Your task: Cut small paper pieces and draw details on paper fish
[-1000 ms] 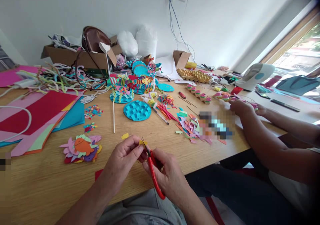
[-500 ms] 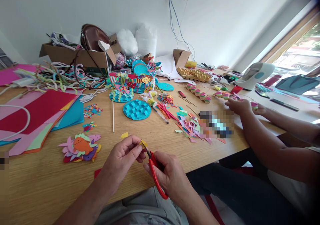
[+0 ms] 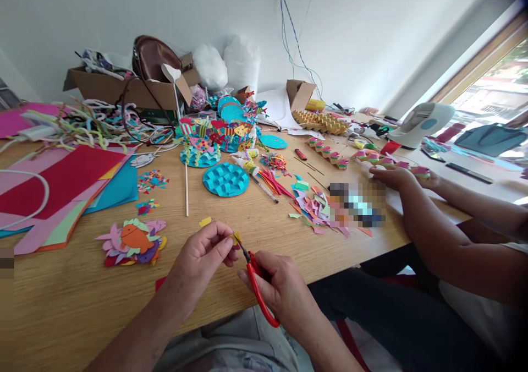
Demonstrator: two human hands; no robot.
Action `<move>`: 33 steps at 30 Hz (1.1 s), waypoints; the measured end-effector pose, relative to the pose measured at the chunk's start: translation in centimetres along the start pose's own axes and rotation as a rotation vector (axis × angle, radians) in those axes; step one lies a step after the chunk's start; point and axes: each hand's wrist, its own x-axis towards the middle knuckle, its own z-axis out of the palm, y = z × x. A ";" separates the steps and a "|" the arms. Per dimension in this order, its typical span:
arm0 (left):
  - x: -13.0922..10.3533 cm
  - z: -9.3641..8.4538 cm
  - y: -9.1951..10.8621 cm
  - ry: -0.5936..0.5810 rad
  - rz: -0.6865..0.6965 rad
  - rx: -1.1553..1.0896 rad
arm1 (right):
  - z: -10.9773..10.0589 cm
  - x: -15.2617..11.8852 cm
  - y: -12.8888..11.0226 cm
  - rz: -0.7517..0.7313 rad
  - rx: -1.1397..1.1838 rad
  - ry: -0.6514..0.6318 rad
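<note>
Okay so, from the head cam: the left hand (image 3: 208,253) has a tiny piece of yellow paper (image 3: 237,237) pinched between thumb and fingers, up over the near edge of the wooden table (image 3: 231,300). The right hand (image 3: 280,289) is wrapped around the red handles of a pair of scissors (image 3: 259,297), with the dark blade tips right at that yellow bit. A yellow scrap (image 3: 205,222) lies on the wood just beyond the left hand, and off to the left there's a pile of paper fish (image 3: 136,242), an orange one on top. Farther back sits a round blue woven-looking disc (image 3: 226,180), then some glue bottles (image 3: 249,166) with yellow-green labels, though the print's too small for me to read. A pen (image 3: 264,189) lies near those, with a heap of paper offcuts (image 3: 317,209) to the right. Far right, another person's hand (image 3: 394,179) is at a pink-and-green wavy strip (image 3: 367,156).
</note>
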 end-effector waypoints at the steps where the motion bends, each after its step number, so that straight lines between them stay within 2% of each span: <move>1: 0.0 0.0 0.0 0.004 -0.002 0.002 | 0.0 0.0 0.1 0.000 -0.002 -0.003; 15: 0.0 0.0 0.0 0.019 -0.007 0.002 | 0.1 -0.1 0.9 -0.029 -0.076 -0.012; 23: 0.2 -0.2 0.0 0.066 -0.014 -0.010 | 0.0 -0.3 0.8 -0.002 -0.012 -0.027; 33: -0.3 -0.1 0.2 -0.002 -0.087 -0.100 | -0.2 -0.3 0.1 0.017 0.030 -0.106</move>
